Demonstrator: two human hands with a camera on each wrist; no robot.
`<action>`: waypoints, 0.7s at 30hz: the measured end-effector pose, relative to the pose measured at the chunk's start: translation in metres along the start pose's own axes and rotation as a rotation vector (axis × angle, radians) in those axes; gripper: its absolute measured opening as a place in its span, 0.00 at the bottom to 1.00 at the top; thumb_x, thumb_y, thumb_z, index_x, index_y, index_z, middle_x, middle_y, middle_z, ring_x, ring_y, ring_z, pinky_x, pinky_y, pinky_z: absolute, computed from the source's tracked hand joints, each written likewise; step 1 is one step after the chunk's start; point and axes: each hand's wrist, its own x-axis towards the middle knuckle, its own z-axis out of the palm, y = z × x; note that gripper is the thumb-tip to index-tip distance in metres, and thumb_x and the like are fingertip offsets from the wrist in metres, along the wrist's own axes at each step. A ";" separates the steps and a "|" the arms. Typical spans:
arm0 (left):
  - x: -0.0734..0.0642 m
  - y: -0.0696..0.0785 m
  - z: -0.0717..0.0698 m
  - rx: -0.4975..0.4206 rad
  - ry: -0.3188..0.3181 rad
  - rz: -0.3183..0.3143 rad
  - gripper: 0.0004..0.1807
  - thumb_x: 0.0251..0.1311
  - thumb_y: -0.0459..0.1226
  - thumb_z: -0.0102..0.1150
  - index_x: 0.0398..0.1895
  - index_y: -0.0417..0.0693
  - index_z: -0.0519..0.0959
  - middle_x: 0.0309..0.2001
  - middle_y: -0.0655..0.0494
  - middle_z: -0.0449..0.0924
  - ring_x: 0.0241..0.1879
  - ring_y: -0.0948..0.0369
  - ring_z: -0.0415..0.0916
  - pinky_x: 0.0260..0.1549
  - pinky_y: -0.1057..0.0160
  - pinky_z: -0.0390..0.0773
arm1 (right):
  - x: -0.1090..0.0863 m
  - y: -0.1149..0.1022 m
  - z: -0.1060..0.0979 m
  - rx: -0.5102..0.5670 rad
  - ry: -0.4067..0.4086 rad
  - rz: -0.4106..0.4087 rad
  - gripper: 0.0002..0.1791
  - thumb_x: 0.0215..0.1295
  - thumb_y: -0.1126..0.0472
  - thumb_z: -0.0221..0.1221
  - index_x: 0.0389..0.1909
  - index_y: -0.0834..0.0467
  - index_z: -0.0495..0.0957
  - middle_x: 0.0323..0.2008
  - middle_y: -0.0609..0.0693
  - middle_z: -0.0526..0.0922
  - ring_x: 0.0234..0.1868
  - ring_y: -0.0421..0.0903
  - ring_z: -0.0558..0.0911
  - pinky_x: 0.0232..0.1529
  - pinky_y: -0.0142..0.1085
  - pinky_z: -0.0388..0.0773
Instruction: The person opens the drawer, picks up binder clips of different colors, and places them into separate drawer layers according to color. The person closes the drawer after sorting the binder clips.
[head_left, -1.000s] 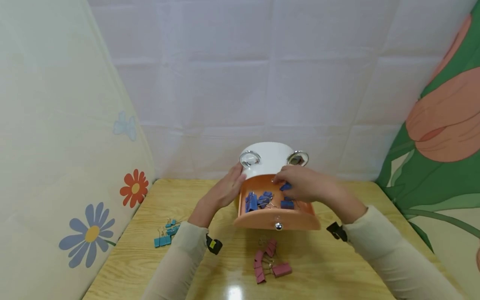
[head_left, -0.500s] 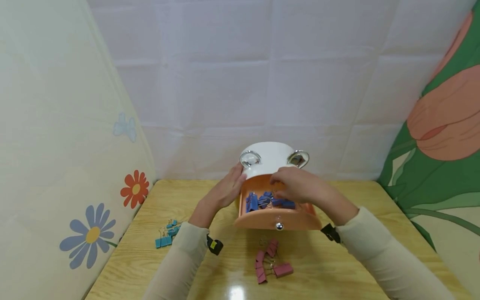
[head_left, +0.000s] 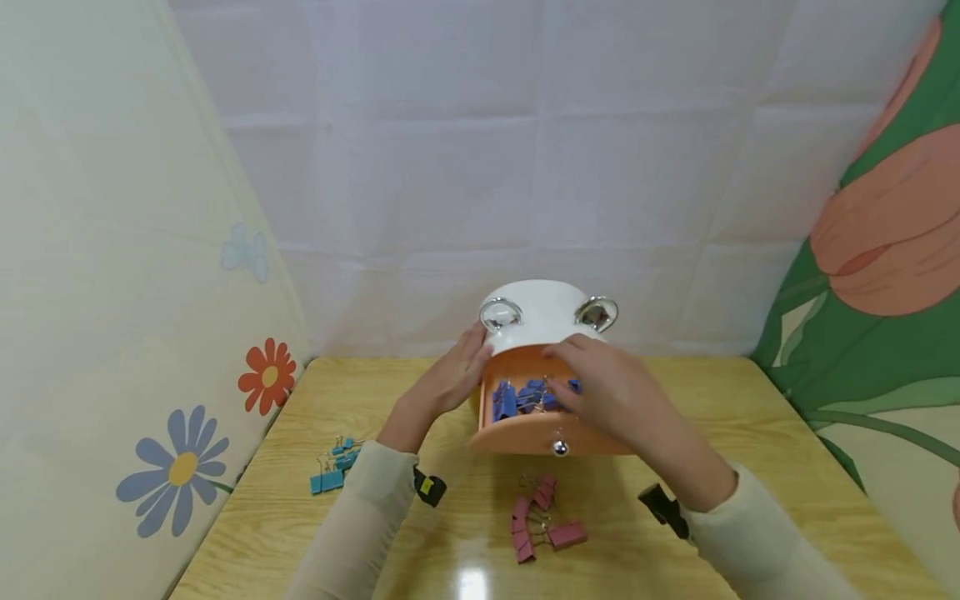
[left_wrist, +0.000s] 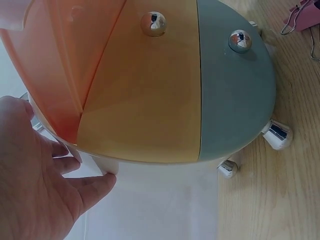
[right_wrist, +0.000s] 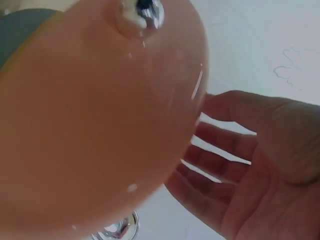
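A white rounded storage box (head_left: pixel 536 315) with two silver rings stands at the table's back edge. Its orange top drawer (head_left: pixel 517 437) is pulled out and holds several blue binder clips (head_left: pixel 506 402). In the left wrist view, the yellow drawer (left_wrist: pixel 145 100) and blue-grey drawer (left_wrist: pixel 235 90) below it are closed. My left hand (head_left: pixel 446 381) rests with extended fingers against the box's left side. My right hand (head_left: pixel 618 392) is over the drawer's right side, hiding part of the clips. Its fingers, partly behind the drawer front in the right wrist view, are loosely extended with nothing visible between them.
Teal binder clips (head_left: pixel 327 482) lie on the wooden table (head_left: pixel 637 550) at the left. Pink binder clips (head_left: pixel 567 535) lie in front of the box. A white cloth (head_left: pixel 450 167) hangs behind, and patterned cloths flank the table on both sides.
My right hand lowered a blue binder clip into the drawer and let go, then drew back toward the drawer's right front with its fingers loosened. The left hand stays put.
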 end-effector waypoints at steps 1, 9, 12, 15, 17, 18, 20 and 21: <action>0.000 0.000 0.000 -0.001 -0.001 0.001 0.38 0.79 0.58 0.20 0.83 0.52 0.33 0.83 0.51 0.37 0.80 0.53 0.39 0.77 0.51 0.48 | -0.003 -0.002 0.002 -0.017 0.028 0.010 0.21 0.63 0.57 0.69 0.55 0.61 0.81 0.50 0.55 0.85 0.49 0.53 0.84 0.46 0.47 0.84; 0.001 0.000 0.001 0.003 0.000 0.012 0.37 0.80 0.56 0.21 0.83 0.49 0.33 0.82 0.49 0.37 0.80 0.52 0.39 0.77 0.52 0.47 | -0.023 -0.014 0.021 -0.075 0.323 0.000 0.21 0.59 0.57 0.71 0.51 0.62 0.83 0.48 0.57 0.85 0.46 0.55 0.84 0.37 0.45 0.85; 0.001 -0.002 0.002 -0.006 0.001 0.014 0.37 0.80 0.57 0.21 0.83 0.49 0.33 0.82 0.49 0.37 0.80 0.52 0.39 0.77 0.52 0.47 | -0.030 -0.017 0.027 -0.089 0.412 -0.022 0.19 0.59 0.59 0.70 0.49 0.62 0.83 0.47 0.57 0.84 0.46 0.55 0.83 0.37 0.45 0.86; 0.000 -0.003 0.003 -0.008 0.004 0.012 0.38 0.79 0.57 0.21 0.83 0.49 0.33 0.82 0.50 0.37 0.80 0.53 0.38 0.77 0.52 0.47 | -0.037 -0.021 0.033 -0.103 0.474 -0.047 0.19 0.60 0.60 0.67 0.50 0.64 0.83 0.47 0.60 0.84 0.46 0.57 0.83 0.37 0.45 0.86; 0.000 -0.002 0.002 -0.009 0.009 0.012 0.37 0.79 0.57 0.21 0.83 0.49 0.34 0.82 0.50 0.38 0.80 0.53 0.39 0.77 0.52 0.47 | -0.042 -0.024 0.036 -0.111 0.508 -0.066 0.19 0.61 0.60 0.65 0.51 0.65 0.82 0.48 0.61 0.83 0.46 0.58 0.83 0.39 0.47 0.86; 0.000 -0.002 0.002 -0.009 0.009 0.010 0.37 0.79 0.57 0.21 0.83 0.50 0.34 0.82 0.50 0.38 0.80 0.54 0.38 0.77 0.52 0.47 | -0.044 -0.026 0.037 -0.117 0.522 -0.075 0.20 0.62 0.60 0.63 0.52 0.65 0.82 0.48 0.62 0.83 0.46 0.59 0.83 0.39 0.47 0.86; 0.000 -0.002 0.002 -0.010 0.011 0.008 0.37 0.79 0.57 0.21 0.83 0.50 0.34 0.82 0.50 0.39 0.80 0.55 0.39 0.77 0.53 0.47 | -0.048 -0.029 0.041 -0.132 0.541 -0.092 0.20 0.66 0.58 0.59 0.54 0.66 0.81 0.49 0.63 0.83 0.46 0.59 0.83 0.40 0.48 0.86; 0.000 -0.002 0.001 -0.014 0.011 0.006 0.37 0.79 0.56 0.21 0.83 0.50 0.34 0.82 0.50 0.39 0.80 0.55 0.39 0.77 0.53 0.48 | -0.049 -0.031 0.043 -0.140 0.544 -0.099 0.20 0.68 0.57 0.56 0.54 0.66 0.80 0.49 0.63 0.82 0.46 0.59 0.83 0.41 0.49 0.86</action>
